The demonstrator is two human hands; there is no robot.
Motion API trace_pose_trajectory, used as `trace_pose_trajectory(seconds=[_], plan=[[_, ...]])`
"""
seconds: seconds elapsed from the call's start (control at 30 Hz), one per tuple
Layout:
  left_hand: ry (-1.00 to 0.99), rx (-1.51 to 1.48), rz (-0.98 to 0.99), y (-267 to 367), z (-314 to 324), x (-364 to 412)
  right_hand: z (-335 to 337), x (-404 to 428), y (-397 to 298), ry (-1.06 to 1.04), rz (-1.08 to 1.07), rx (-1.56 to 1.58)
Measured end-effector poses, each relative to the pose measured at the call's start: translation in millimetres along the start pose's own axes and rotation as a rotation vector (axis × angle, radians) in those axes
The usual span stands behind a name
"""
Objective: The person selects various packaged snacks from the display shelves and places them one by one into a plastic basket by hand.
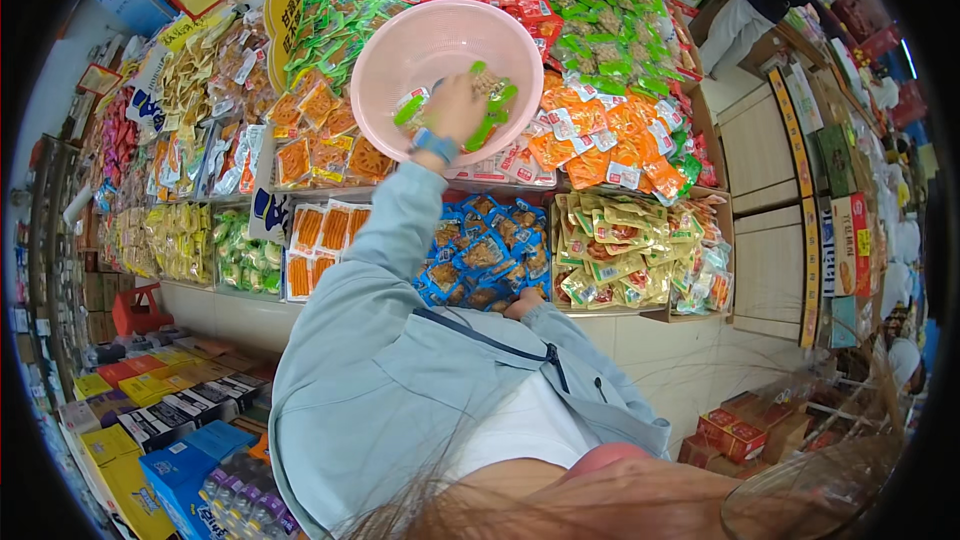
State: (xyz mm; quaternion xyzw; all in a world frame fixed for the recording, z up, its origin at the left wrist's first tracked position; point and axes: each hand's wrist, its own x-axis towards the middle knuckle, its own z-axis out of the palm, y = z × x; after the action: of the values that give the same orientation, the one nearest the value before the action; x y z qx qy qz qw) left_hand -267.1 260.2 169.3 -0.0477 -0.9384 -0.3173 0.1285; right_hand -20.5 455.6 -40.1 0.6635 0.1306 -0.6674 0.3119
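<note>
A pink plastic colander basket (pixel 367 101) rests on top of the packaged snacks on the display. My left hand (pixel 456 109), with a blue band at the wrist, reaches down into it, slightly blurred. Several clear packets with green ends (pixel 480 133) lie around and under its fingers. Whether the fingers grip one is hidden. Low in front of me, my right hand (pixel 525 304) is at the front edge of a bin of blue snack packets (pixel 480 247). Its fingers are partly hidden, so I cannot tell if it holds anything.
Orange packets (pixel 607 127) and green-ended packets (pixel 607 30) fill bins right of the basket. Lotus-root packets (pixel 322 120) lie left of it, and cream packets (pixel 622 247) nearer right. A person (pixel 757 7) stands beyond at upper right. Stacked boxes (pixel 187 457) are at lower left.
</note>
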Motion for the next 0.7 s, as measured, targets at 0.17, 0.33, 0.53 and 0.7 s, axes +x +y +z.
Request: trace_pose_trajectory(seconds=[0.17, 0.33, 0.53, 0.7], plan=[[-0.425, 0.306, -0.158, -33, -12, 3, 4, -13, 3, 0.082, 0.000, -0.012], [-0.240, 0.399, 0.074, -40, 7, -2, -23, 51, 49, 0.002, 0.031, 0.007], [-0.200, -0.120, 0.033, -30, -6, 2, -26, 110, 21, -0.135, 0.045, 0.098], [-0.030, -0.870, -0.251, 11, -12, 33, -33, 148, -39, -0.223, 0.024, 0.143]])
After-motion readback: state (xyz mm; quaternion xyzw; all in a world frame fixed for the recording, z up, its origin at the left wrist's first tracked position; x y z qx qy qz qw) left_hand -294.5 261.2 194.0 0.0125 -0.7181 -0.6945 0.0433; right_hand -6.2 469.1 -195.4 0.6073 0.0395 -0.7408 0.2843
